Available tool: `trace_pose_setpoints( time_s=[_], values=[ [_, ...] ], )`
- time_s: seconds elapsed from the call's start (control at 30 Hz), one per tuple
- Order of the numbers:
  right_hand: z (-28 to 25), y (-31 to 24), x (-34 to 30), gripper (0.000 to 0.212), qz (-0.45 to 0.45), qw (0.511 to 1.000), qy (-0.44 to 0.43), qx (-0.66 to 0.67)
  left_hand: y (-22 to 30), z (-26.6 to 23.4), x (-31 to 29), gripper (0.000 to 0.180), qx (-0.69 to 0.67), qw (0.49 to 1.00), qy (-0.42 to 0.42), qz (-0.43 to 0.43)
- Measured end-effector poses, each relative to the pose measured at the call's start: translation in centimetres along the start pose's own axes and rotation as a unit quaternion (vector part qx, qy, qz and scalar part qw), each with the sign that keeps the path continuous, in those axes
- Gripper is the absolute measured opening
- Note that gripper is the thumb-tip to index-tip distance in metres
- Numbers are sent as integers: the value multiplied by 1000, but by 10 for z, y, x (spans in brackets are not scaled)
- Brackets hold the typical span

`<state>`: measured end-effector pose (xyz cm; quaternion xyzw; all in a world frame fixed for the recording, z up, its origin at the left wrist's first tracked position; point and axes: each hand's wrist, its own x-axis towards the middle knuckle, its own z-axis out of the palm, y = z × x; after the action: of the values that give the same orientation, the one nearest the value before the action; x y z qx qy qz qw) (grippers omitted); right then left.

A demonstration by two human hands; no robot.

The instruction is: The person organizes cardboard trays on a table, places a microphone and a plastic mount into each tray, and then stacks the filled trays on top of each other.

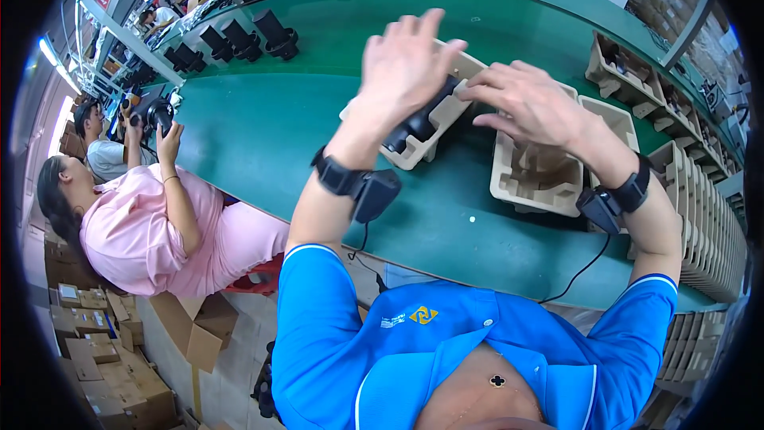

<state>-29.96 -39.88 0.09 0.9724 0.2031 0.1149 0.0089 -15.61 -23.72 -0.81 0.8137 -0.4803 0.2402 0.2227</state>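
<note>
My left hand (410, 64) is raised over a beige molded-pulp tray (410, 161), its fingers stretched out and holding nothing. In that tray lies a black device with a rounded body (422, 121), partly hidden by my left hand and wrist. My right hand (529, 103) is open too, thumb apart, with its fingertips at the right edge of the same tray; whether they touch it I cannot tell. Below my right hand sits a second beige tray (537, 199) with molded hollows. Another beige tray (617, 121) stands just right of it.
Several black cylindrical devices (274, 32) stand at the back left of the green table (263, 127). Nested beige trays (700, 223) are stacked at the right. Filled trays (629, 72) line the back right. A co-worker in pink (151, 231) sits at the left, near cardboard boxes (195, 326).
</note>
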Motion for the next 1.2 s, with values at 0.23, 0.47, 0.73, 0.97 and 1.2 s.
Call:
trace_pose_setpoints(
  time_s=[0.23,0.47,0.73,0.97,1.2],
  values=[
    [58,4,43,30,-60,998,-1,4,-117,13,-97,46,-218,930,140,-261],
    [87,47,93,28,-106,986,108,64,-206,57,-219,45,-278,865,118,-401],
    [46,162,0,37,350,915,-121,-160,-204,46,-217,40,-242,877,109,-402],
    [36,196,-53,42,428,887,-135,-111,-208,46,-214,39,-253,875,105,-400],
    [25,172,-72,57,421,887,-159,-104,-147,20,-166,40,-269,897,-1,-350]
  ],
)
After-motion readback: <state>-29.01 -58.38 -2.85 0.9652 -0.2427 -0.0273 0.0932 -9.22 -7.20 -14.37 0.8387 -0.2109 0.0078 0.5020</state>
